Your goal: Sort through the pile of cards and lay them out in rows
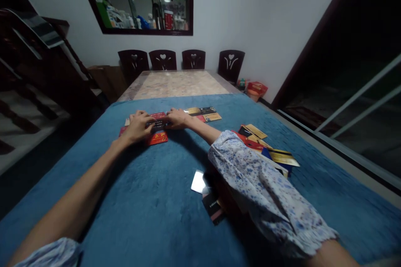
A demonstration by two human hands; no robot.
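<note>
Both arms reach forward over a blue cloth (150,200) spread on a table. My left hand (138,126) and my right hand (177,117) meet over a row of red and dark cards (158,137) lying on the cloth. Between them they grip a dark card (159,124), the left hand's fingers curled over one end, the right hand's fingers pinched on the other. Black and yellow cards (205,112) lie just right of my right hand.
A loose pile of red, black and gold cards (269,150) lies under my right sleeve. A silver card (198,182) and a dark card (213,207) lie nearer me. Beyond the cloth is bare tabletop (178,83), dark chairs (163,59) and a wall cabinet.
</note>
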